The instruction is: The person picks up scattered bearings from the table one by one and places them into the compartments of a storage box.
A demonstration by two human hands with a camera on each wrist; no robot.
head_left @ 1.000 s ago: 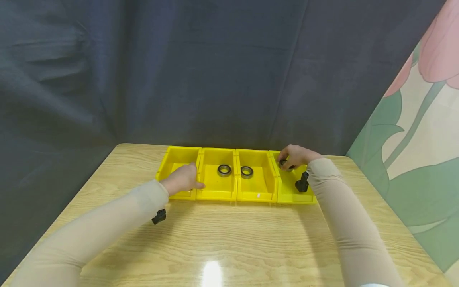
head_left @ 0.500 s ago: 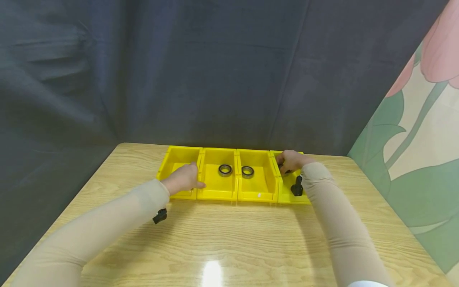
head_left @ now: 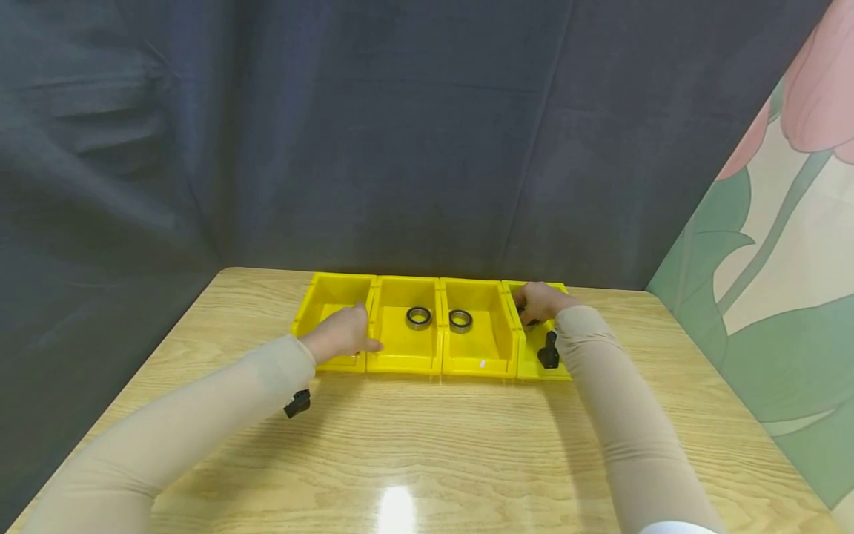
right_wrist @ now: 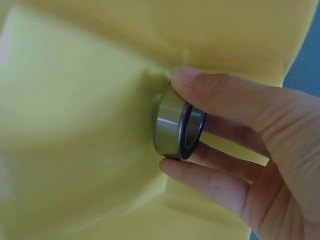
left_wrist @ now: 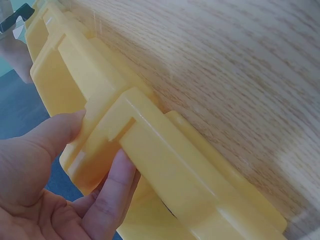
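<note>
Between the thumb and fingers of my right hand (head_left: 542, 300) is a ball bearing (right_wrist: 172, 125), a steel ring with a dark seal, low inside the rightmost yellow bin (head_left: 539, 369). The right wrist view has the bearing close to the bin floor; contact there is hard to tell. My left hand (head_left: 340, 331) pinches the adjoining side walls of the two left bins (left_wrist: 95, 120), thumb on one side and fingers on the other. One bearing (head_left: 418, 318) lies flat in the second bin from the left (head_left: 402, 363). Another bearing (head_left: 460, 321) lies in the third bin (head_left: 470, 365).
The yellow bins stand side by side in a row at the back of the wooden table (head_left: 427, 437). Behind them hangs a dark curtain (head_left: 400, 148). A flower-painted wall (head_left: 767, 297) borders the right side. A small white spot (head_left: 482, 364) marks the third bin's front.
My right hand has moved down and slightly left, carrying the bearing deeper into the rightmost bin. My left hand stays where it was on the bin walls.
</note>
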